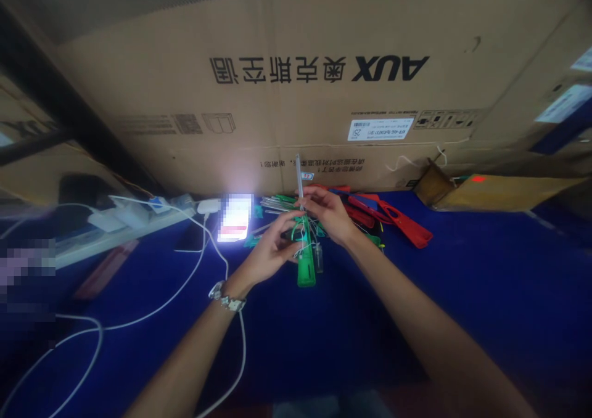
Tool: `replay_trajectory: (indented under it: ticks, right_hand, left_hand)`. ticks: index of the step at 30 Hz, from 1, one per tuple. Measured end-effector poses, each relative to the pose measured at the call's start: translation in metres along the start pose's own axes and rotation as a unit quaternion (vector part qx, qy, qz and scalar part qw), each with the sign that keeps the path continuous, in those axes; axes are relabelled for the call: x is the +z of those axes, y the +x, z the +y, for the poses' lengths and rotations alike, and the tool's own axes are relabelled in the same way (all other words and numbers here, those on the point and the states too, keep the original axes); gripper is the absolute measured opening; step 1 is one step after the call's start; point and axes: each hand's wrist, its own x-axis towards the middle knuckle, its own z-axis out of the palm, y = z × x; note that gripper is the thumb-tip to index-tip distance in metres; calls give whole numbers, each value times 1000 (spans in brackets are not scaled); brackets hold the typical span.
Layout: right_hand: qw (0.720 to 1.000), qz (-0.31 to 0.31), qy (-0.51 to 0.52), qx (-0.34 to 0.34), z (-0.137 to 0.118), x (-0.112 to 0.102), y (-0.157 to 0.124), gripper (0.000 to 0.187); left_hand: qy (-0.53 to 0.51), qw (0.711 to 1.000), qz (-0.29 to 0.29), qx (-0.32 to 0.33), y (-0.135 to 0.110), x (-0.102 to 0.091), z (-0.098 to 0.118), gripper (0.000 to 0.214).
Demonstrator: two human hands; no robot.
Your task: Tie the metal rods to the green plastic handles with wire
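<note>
A green plastic handle (306, 267) stands roughly upright in front of me, its wide end toward me. My left hand (272, 245) grips it from the left, with fingers and thumb around its upper part. A thin silvery rod (300, 174) rises from the far end, and my right hand (326, 211) pinches it near its base. Fine pale wires hang about the handle between my hands. Just right of the handle is a small clear tube-like piece (319, 259); whether it is attached, I cannot tell.
Behind my hands lie several metal rods (277, 204) and red plastic handles (407, 224) on a blue table (296, 350). A lit phone (235, 217), power strip (124, 230) and white cables are at left. A large cardboard box (277, 110) stands behind, a yellowish packet (513, 193) at right.
</note>
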Motion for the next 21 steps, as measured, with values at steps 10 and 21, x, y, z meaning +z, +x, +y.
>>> replay_trajectory:
  ticks: [10, 21]
  right_hand:
    - [1000, -4, 5, 30, -2, 1, 2, 37]
    - [998, 0, 27, 59, -4, 5, 5, 36]
  left_hand:
    - [-4, 1000, 4, 1, 3, -3, -5, 69]
    - [-9, 1000, 15, 11, 3, 0, -2, 72]
